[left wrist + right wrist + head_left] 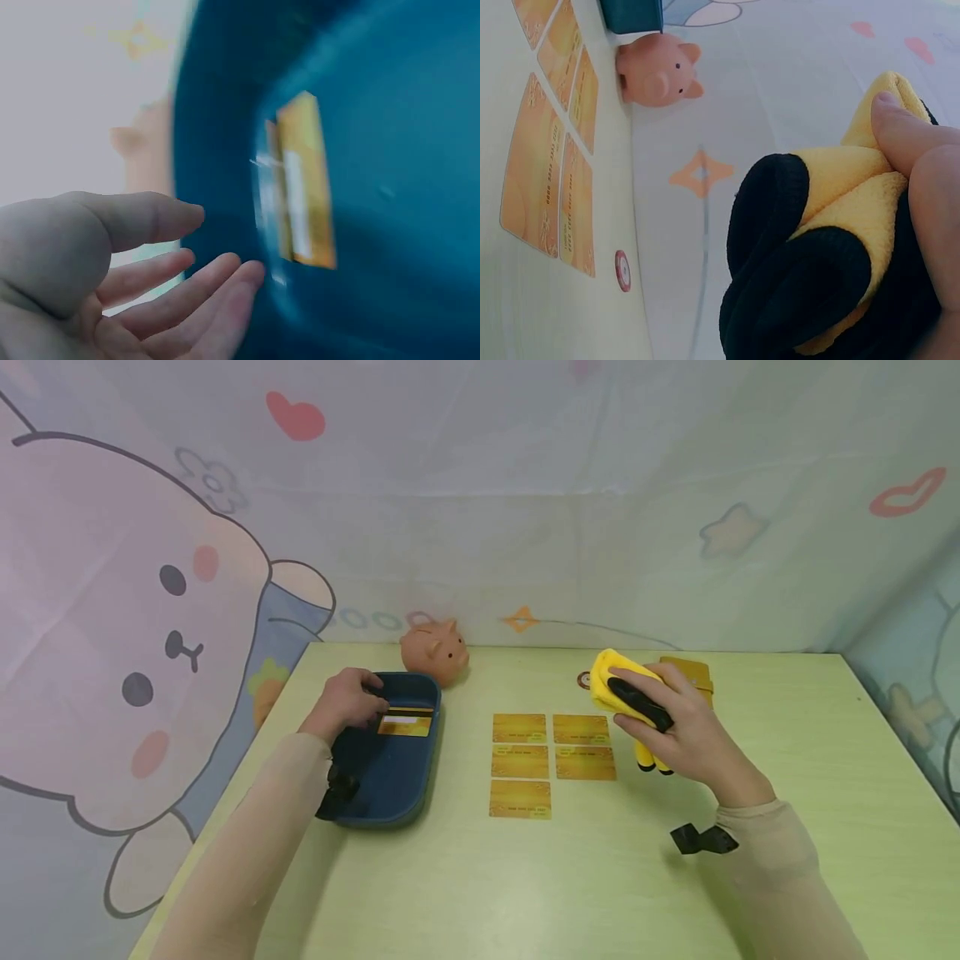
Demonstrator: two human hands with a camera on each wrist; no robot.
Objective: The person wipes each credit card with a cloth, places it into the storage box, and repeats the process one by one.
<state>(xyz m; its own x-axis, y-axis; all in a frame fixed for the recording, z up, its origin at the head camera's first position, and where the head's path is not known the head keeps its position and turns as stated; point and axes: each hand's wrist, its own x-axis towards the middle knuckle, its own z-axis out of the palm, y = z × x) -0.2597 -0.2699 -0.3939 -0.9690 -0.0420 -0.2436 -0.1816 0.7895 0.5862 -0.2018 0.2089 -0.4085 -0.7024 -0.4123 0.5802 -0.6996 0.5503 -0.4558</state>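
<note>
My left hand [349, 703] hovers over the far left part of a dark blue tray [390, 821], its fingers slightly bent and holding nothing. A gold bank card [406, 725] with a dark stripe and a white strip lies inside the tray; the left wrist view shows a gap between my fingertips [251, 274] and this card [307, 187]. My right hand [686, 731] grips a folded yellow cloth [611, 681] with black edging, raised above the right side of the table. In the right wrist view my thumb presses on the cloth [855, 187].
Several gold cards [520, 762] lie in two columns mid-table. A pink piggy bank [435, 652] stands behind the tray. Near the back edge lie a small red and white round chip [584, 679] and a mustard wallet [693, 673], partly hidden by my right hand. A printed curtain [480, 527] hangs behind.
</note>
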